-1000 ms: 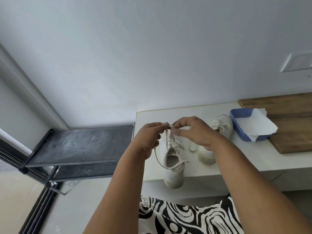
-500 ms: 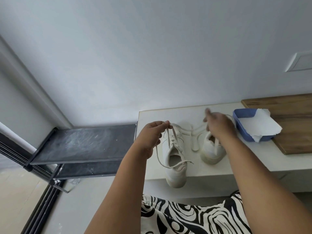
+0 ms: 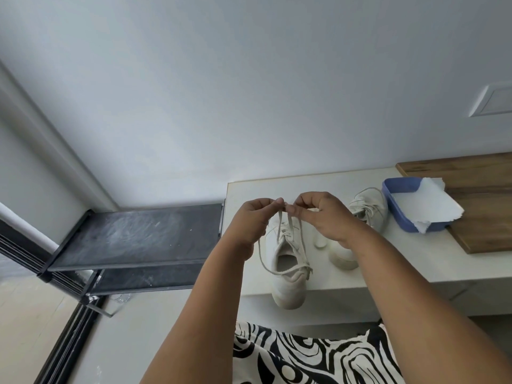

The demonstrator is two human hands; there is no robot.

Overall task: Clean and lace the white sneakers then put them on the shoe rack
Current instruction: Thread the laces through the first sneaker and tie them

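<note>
Lacing is the step in hand: left hand (image 3: 253, 217) and right hand (image 3: 318, 214) each pinch the lace (image 3: 289, 223) above the near sneaker (image 3: 288, 261) at the counter's (image 3: 249, 189) front edge; next, probably, threading an eyelet.

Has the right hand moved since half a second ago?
Yes. The right hand came back leftward from over the far sneaker, away from the blue tray, to meet the left hand at the lace.

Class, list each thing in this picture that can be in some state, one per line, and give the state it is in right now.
Left hand: pinching a lace end.
Right hand: pinching a lace end.
Near sneaker: on the ledge, heel overhanging the edge, laces untied and held up.
Far sneaker: on the ledge, partly hidden by the right arm.
Blue tub: open, paper draped over its rim.
Shoe rack: top shelf dusty, no shoes on it.
</note>
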